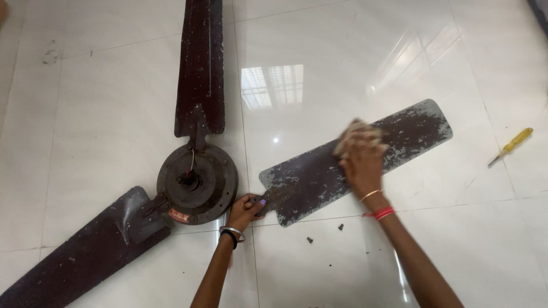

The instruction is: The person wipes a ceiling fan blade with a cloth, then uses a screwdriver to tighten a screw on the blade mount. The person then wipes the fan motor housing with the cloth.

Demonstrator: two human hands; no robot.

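Two fan blades are mounted on the motor hub [197,182], while a third, the loose blade [365,157], lies flat on the white tiled floor [103,114] just right of the hub. The left hand [246,211] has its grip closed around the blade's narrow bracket end [277,198], pinning it down. The right hand [362,162] presses a crumpled cloth [357,137] onto the blade's middle, fingers curled over the wad.

Several risks seem likely from here. On glossy tile, a hard stroke could make the blade skate or pivot if the left hand's hold loosens. Flaking paint (much of the surface is already patchy grey) may shed further and scatter grit. The bracket's metal edge could nick the fingers holding it. Small dark bits, possibly screws [310,240], lie near the wrists and could be swept away by a forearm and lost. A yellow-handled screwdriver [512,146] rests well apart to the right, out of the way.
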